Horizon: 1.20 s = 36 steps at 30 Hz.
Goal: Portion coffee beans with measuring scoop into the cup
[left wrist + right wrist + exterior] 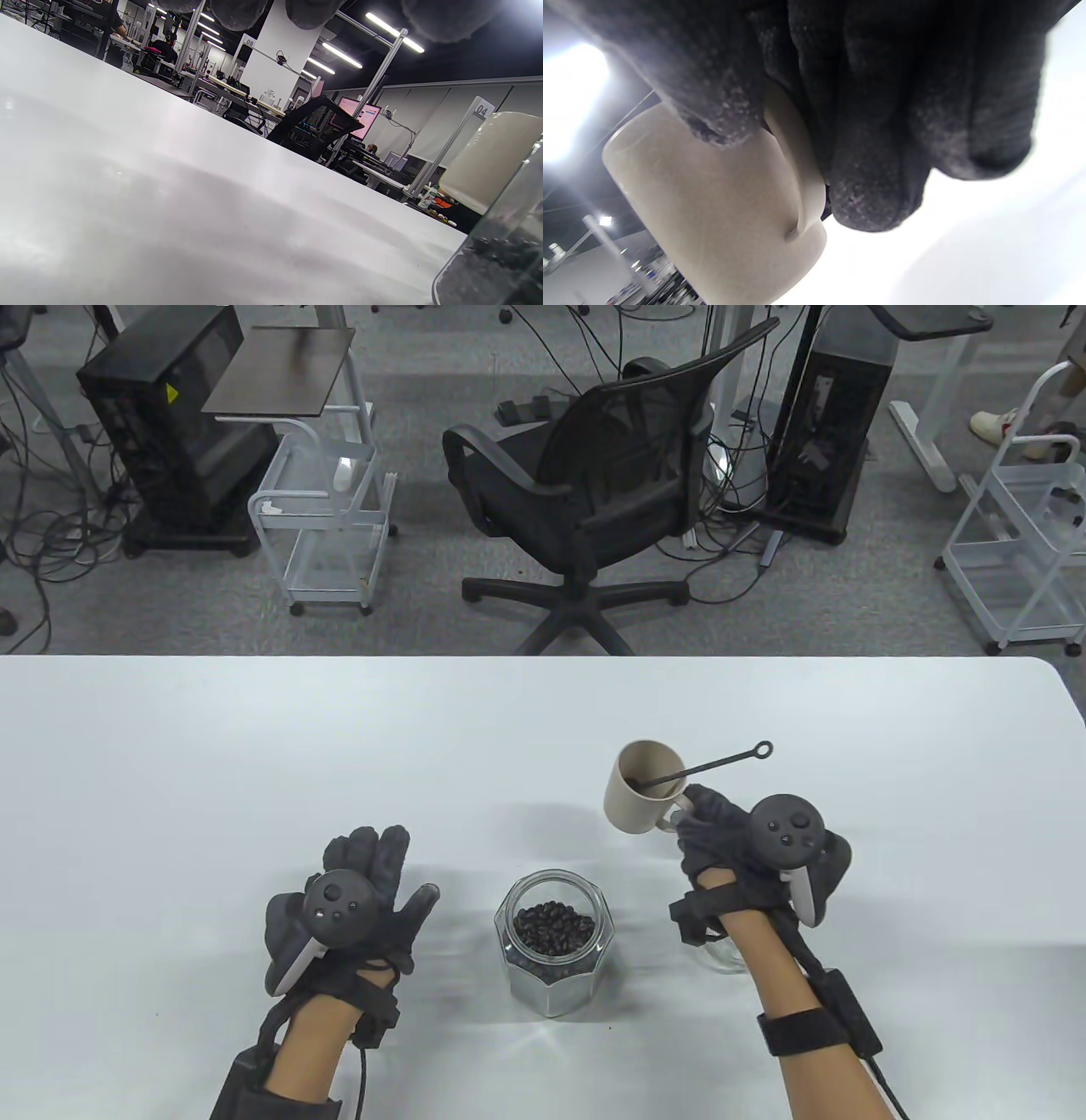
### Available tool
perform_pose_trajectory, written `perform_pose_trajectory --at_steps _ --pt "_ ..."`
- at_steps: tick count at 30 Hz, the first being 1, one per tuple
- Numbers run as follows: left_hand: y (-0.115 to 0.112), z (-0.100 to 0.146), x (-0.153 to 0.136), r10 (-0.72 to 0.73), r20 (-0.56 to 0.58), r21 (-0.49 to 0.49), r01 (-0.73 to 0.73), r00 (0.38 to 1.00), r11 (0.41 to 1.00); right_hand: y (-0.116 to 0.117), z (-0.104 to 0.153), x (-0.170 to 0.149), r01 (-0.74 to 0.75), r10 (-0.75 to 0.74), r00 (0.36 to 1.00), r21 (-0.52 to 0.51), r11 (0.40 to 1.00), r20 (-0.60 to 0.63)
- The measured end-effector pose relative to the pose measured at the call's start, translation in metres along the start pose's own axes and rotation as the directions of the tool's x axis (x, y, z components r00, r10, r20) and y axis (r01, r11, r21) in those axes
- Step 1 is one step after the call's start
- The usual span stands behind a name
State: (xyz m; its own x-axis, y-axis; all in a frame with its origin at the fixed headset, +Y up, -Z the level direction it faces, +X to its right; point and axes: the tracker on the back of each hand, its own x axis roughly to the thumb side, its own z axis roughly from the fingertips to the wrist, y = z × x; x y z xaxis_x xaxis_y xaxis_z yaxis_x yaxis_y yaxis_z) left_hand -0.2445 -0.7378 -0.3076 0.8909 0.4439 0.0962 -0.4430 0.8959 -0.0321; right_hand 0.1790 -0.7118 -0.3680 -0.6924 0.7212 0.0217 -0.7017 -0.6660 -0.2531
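Note:
A beige cup [638, 798] is held tilted above the table by its handle [797, 161], gripped in my right hand [711, 830]. Gloved fingers [874, 127] curl round that handle in the right wrist view. A black measuring scoop [717, 764] lies in the cup, its thin handle sticking out to the right. A glass jar [556, 942] of coffee beans stands open between my hands. My left hand [373, 891] lies flat on the table left of the jar, fingers straight, holding nothing. The jar [500, 254] and cup [488, 161] show at the left wrist view's right edge.
The white table [254, 746] reaches its far edge at mid-frame. A clear glass piece [721, 954], possibly the jar's lid, lies under my right wrist. Beyond the table stand an office chair [611, 483] and wire carts [327, 517].

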Motion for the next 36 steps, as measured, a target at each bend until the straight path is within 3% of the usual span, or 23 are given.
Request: perform_pose_trajectory --at_steps 2,11,22,36 --pt "0.001 0.000 0.000 0.006 -0.002 0.002 -0.006 1.000 1.000 0.017 0.005 0.008 -0.017 0.015 0.999 0.048 0.999 0.038" --pt "0.002 0.000 0.000 0.006 0.001 0.005 -0.006 1.000 1.000 0.046 0.018 0.019 -0.032 0.018 0.995 0.146 0.989 0.094" --pt "0.002 0.002 0.003 -0.003 0.015 0.005 0.003 1.000 1.000 0.060 0.023 0.008 0.012 -0.034 0.997 0.286 0.958 0.073" --pt "0.002 0.003 0.003 0.005 0.021 0.012 -0.005 1.000 1.000 0.069 0.026 0.006 0.015 -0.034 0.998 0.363 0.932 0.046"
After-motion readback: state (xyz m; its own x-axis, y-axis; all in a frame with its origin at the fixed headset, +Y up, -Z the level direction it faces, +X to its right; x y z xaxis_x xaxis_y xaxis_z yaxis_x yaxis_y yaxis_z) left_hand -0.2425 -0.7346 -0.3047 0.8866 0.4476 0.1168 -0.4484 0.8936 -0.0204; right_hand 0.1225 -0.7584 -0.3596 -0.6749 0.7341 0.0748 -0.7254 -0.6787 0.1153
